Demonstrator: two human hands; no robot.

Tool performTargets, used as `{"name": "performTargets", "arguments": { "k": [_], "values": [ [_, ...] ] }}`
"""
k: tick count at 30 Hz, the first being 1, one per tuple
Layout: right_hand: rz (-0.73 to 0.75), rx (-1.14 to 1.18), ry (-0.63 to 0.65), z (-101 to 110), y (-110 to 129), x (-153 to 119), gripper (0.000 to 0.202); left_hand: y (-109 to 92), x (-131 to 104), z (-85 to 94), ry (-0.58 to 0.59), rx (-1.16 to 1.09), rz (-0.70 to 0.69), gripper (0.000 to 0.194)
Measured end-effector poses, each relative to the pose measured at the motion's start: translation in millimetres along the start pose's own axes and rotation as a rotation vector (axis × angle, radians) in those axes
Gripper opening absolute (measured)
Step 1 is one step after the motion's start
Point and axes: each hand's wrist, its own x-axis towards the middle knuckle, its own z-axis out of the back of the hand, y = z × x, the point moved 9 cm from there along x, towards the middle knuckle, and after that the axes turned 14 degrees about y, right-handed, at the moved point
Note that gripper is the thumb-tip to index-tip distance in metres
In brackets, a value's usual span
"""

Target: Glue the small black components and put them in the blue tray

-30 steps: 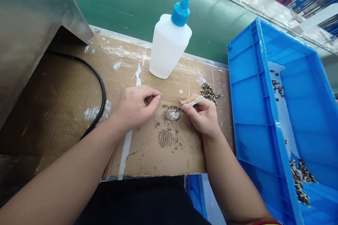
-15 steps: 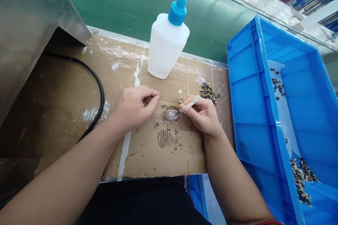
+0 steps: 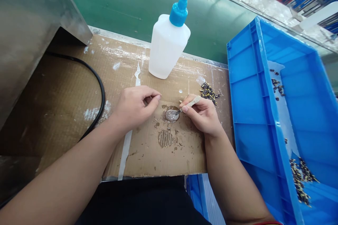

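Observation:
My right hand [image 3: 202, 114] pinches a small tool with a flat pale handle [image 3: 194, 101] and a thin dark tip. That tip reaches into a small oval, shiny, clear-looking dish [image 3: 172, 115], set in a wet hollow of the cardboard. To the left of the dish, my left hand [image 3: 138, 107] hovers low with thumb and forefinger pressed together; whatever they hold, if anything, is too small to see. Just beyond my right hand lies a pile of tiny black-and-yellow parts [image 3: 208, 92].
A white squeeze bottle [image 3: 167, 49] with a blue nozzle stands behind the hands. At right is a blue crate [image 3: 248, 95] holding more small dark parts [image 3: 298, 182]. A black cable [image 3: 101, 91] curves across the cardboard [image 3: 148, 161] at left, near a metal housing [image 3: 31, 24].
The tool's tip has shifted slightly within the dish, and the shine on its surface looks different. Both hands stay nearly in place; the view has shifted a little.

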Motion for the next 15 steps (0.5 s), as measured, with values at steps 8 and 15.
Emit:
{"name": "performTargets", "arguments": {
  "k": [8,15],
  "values": [
    [0.025,0.075,-0.010,4.1,-11.6,-3.8,0.012,-0.1,0.3,0.3,0.003,0.007,0.003,0.020],
    [0.023,-0.015,0.013,1.0,-2.4,-1.8,0.018,0.0,0.2,0.4,0.002,0.005,0.006,0.020]
  ]
}}
